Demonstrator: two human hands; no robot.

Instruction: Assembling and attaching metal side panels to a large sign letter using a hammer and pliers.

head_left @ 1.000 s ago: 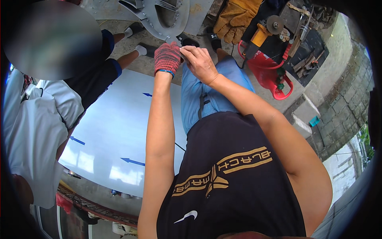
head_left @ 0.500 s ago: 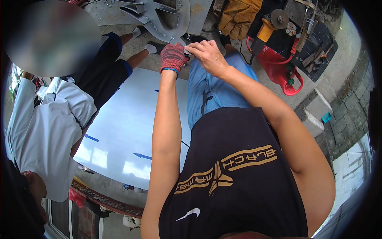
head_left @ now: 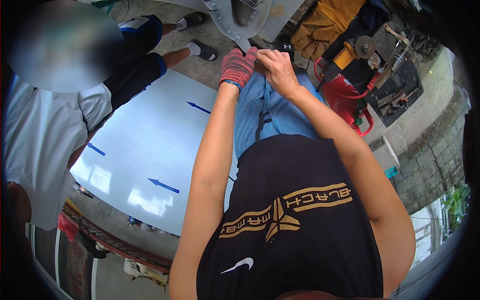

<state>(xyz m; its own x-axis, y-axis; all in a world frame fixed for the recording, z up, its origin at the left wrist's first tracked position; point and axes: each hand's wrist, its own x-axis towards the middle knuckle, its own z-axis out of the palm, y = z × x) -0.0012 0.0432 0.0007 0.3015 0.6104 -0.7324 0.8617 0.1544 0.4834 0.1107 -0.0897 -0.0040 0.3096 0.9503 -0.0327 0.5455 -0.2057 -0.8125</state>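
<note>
My left hand [head_left: 238, 67], in a red and black knit glove, is closed, fingers curled, just below a tapered metal end [head_left: 243, 44]. That end belongs to a curved grey metal piece [head_left: 220, 22] with small bright spots along its edges. Beside the glove, my bare right hand [head_left: 280, 72] has thumb and fingers pinched together, almost touching the left fingertips. What lies between the fingers of both hands is hidden or too small to make out. Both hands are above my blue jeans [head_left: 250, 117].
A person in a light grey shirt [head_left: 45, 125] is at my left, beside a glossy sheet [head_left: 135, 135] with blue arrows. To the right are leather work gloves [head_left: 320, 25], an angle grinder [head_left: 350, 55], a red tank-like object [head_left: 342, 95] and a dark board [head_left: 395, 102] with scraps.
My view has shifted, so both hands and the sheet sit differently in the picture. The small pale piece seen between my fingers earlier is no longer visible. Both hands stay close together.
</note>
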